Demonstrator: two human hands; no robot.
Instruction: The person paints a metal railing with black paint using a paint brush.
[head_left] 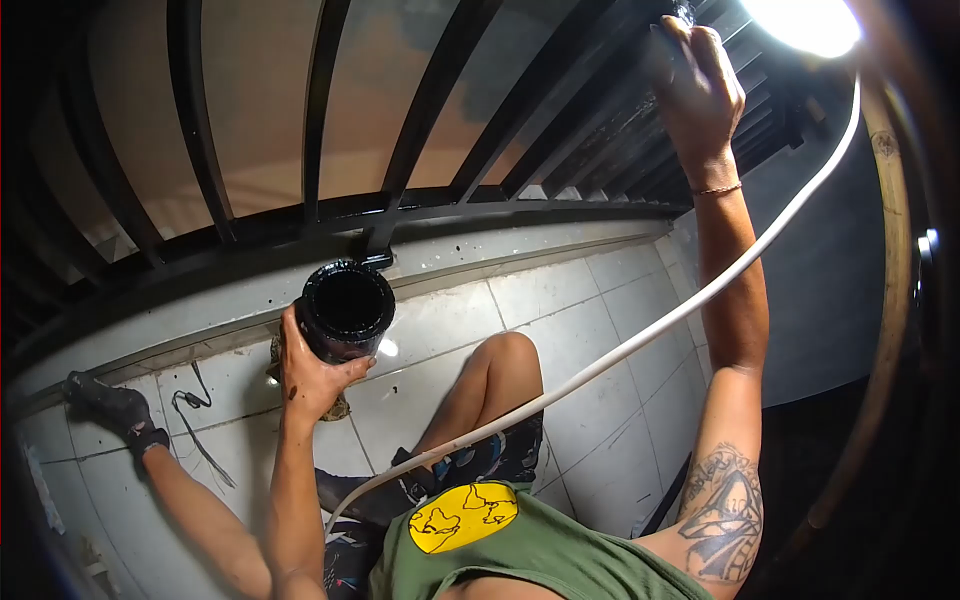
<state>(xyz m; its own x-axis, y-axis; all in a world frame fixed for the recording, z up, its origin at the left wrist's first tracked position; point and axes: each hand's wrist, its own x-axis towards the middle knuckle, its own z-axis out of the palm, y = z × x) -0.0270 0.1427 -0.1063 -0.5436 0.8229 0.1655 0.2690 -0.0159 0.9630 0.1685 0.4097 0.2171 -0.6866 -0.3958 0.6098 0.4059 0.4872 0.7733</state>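
My left hand [318,375] is wrapped round the side of a can of black paint [312,325], its open top facing up toward me. Dark, glossy paint coats the can's rim and wall. High at the upper right, my right hand [700,85] is closed beside the black metal bars [425,100]. Something dark and shiny [684,10] shows above its fingers, but the frame's top edge and blur hide what it is. The railing's lower rail [285,222] runs just behind the can.
A white cable [640,345] crosses diagonally in front of me, up to a bright lamp [805,22]. A bamboo pole [887,240] stands at right. My legs rest on white floor tiles [615,415], near a dark cord [200,425]. A low ledge [480,258] runs beneath the railing.
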